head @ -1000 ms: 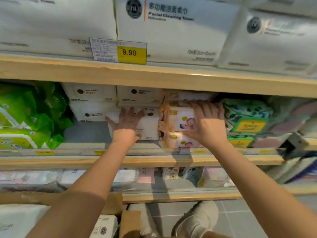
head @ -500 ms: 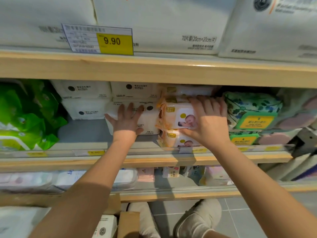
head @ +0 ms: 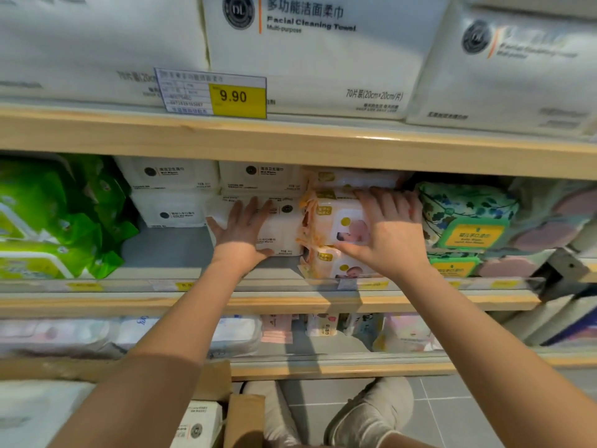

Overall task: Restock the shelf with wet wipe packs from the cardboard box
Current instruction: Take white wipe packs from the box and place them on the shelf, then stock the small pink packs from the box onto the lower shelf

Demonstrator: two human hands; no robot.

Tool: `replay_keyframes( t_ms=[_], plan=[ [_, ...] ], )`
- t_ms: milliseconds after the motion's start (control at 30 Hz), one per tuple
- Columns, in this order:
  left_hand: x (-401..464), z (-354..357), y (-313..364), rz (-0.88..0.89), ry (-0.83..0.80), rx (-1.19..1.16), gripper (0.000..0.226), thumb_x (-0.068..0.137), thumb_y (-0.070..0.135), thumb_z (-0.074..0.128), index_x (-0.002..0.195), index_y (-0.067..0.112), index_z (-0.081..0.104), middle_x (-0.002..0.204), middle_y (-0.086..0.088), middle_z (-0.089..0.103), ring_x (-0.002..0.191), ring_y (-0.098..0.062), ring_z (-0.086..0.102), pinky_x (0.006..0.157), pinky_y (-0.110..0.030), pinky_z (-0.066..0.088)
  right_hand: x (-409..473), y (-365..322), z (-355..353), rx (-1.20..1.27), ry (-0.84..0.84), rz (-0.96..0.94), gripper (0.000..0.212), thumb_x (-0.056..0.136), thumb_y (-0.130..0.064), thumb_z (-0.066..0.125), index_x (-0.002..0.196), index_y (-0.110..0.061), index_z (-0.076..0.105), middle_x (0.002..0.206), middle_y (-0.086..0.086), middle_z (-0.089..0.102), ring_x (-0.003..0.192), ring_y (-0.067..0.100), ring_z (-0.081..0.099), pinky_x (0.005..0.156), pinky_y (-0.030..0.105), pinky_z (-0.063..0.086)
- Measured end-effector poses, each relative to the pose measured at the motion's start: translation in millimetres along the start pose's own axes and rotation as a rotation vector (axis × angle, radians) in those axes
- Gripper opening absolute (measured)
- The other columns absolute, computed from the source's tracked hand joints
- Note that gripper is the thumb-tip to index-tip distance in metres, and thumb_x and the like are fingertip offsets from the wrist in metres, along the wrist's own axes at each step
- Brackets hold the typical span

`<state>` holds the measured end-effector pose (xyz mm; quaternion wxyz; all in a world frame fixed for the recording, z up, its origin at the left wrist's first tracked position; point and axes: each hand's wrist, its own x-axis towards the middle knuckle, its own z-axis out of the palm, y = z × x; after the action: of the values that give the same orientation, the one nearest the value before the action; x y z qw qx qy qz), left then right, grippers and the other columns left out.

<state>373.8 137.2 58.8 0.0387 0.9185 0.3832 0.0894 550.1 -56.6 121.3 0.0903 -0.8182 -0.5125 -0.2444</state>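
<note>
On the middle shelf (head: 290, 300), my left hand (head: 243, 231) lies flat with straight fingers against a white wet wipe pack (head: 284, 231) standing at the front. More white packs (head: 168, 189) are stacked behind and to its left. My right hand (head: 386, 231) rests on the upper orange baby wipe pack (head: 329, 221), fingers over its top right and thumb along its lower edge; another orange pack (head: 336, 265) lies beneath. The cardboard box (head: 223, 399) stands open below, with a white pack (head: 197, 425) visible inside.
Green packs (head: 48, 221) fill the shelf's left end and floral green-lidded packs (head: 468, 221) sit to the right. Large facial towel packs (head: 316, 53) and a 9.90 price tag (head: 213, 93) are above. A lower shelf (head: 323, 367) holds assorted packs. My shoes (head: 368, 412) stand on grey tiles.
Both hands stay on the same packs, with hardly any shift. The view tipped down and then back up, showing more of the top shelf.
</note>
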Motion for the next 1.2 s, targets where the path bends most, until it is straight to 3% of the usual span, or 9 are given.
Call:
replay_keyframes(
  t_ms=[100,233,333,467,633,733,833,1000,1200],
  plan=[
    [-16.1,-12.1,-11.4,0.021,0.048,-0.148,0.089,0.080,0.045,0.067,0.149,0.033,0.012,0.159,0.001,0.009,0.145,-0.022,0.009,0.110,-0.064,0.009,6.9,-5.3,-16.0,0.019,-0.088,0.036,0.085,0.063,-0.076,0.044,0.129,-0.022,0.048,0.118,0.010,0.054,0.110,0.032,0.050,0.102,0.053,0.029],
    [-62.8,-30.0,-21.9,0.011,0.160,-0.224,0.062,0.090,0.040,0.057,0.144,0.019,0.033,0.135,-0.012,0.048,0.124,-0.030,0.044,0.100,-0.047,0.036,7.9,-21.4,-41.8,0.103,-0.168,0.062,0.066,0.076,-0.064,0.052,0.125,-0.019,0.049,0.121,0.010,0.053,0.112,0.031,0.048,0.091,0.044,0.038],
    [-111.5,-32.1,-47.6,0.020,0.246,-0.317,0.052,0.090,0.038,0.055,0.135,0.013,0.047,0.127,-0.008,0.053,0.118,-0.028,0.048,0.099,-0.042,0.038,-2.9,-51.5,-52.7,0.114,-0.169,-0.035,0.051,0.085,-0.050,0.056,0.115,-0.010,0.052,0.111,0.014,0.057,0.104,0.034,0.052,0.084,0.042,0.041],
    [-190.3,-27.7,-93.4,-0.078,0.232,-0.371,0.056,0.084,0.048,0.041,0.128,0.015,0.052,0.122,-0.006,0.057,0.112,-0.026,0.053,0.094,-0.040,0.044,-26.1,-105.8,-42.4,0.274,-0.169,-0.224,0.056,0.083,-0.040,0.062,0.129,-0.012,0.046,0.121,0.011,0.052,0.111,0.032,0.049,0.091,0.043,0.041],
    [-304.1,-4.1,-150.6,-0.268,0.183,-0.288,0.050,0.086,0.041,0.048,0.123,0.009,0.055,0.116,-0.010,0.060,0.106,-0.030,0.057,0.088,-0.040,0.045,-66.5,-186.0,-19.1,0.379,-0.308,-0.355,0.052,0.084,-0.038,0.061,0.128,-0.014,0.047,0.123,0.009,0.051,0.113,0.030,0.049,0.091,0.042,0.042],
    [-374.1,19.8,-174.1,-0.439,0.051,-0.249,0.050,0.086,0.033,0.063,0.131,0.015,0.051,0.133,-0.010,0.053,0.121,-0.028,0.049,0.098,-0.044,0.041,-101.8,-230.8,1.9,0.422,-0.471,-0.424,0.054,0.086,-0.040,0.057,0.133,-0.017,0.042,0.131,0.006,0.045,0.121,0.028,0.043,0.096,0.040,0.039],
    [-427.9,46.5,-196.7,-0.529,-0.133,-0.168,0.061,0.087,0.041,0.060,0.141,0.020,0.042,0.145,-0.010,0.041,0.133,-0.030,0.038,0.108,-0.047,0.034,-138.1,-268.9,25.5,0.429,-0.615,-0.535,0.057,0.087,-0.042,0.054,0.137,-0.018,0.038,0.133,0.006,0.043,0.123,0.028,0.040,0.098,0.039,0.036],
    [-468.1,80.0,-221.8,-0.566,-0.502,-0.108,0.075,0.089,0.060,0.043,0.146,0.045,-0.003,0.159,0.004,-0.006,0.146,-0.025,-0.002,0.117,-0.048,0.010,-190.4,-318.3,55.2,0.421,-0.832,-0.729,0.058,0.092,-0.038,0.050,0.141,-0.018,0.030,0.140,0.007,0.036,0.128,0.026,0.034,0.103,0.039,0.032],
    [-466.1,98.8,-228.5,-0.516,-0.566,-0.017,0.070,0.090,0.065,0.029,0.143,0.049,-0.014,0.153,0.005,-0.026,0.144,-0.026,-0.017,0.118,-0.046,0.010,-239.2,-348.0,89.9,0.467,-0.996,-0.975,0.055,0.092,-0.028,0.053,0.142,-0.015,0.033,0.143,0.007,0.036,0.130,0.025,0.033,0.106,0.035,0.031]
  ],
)
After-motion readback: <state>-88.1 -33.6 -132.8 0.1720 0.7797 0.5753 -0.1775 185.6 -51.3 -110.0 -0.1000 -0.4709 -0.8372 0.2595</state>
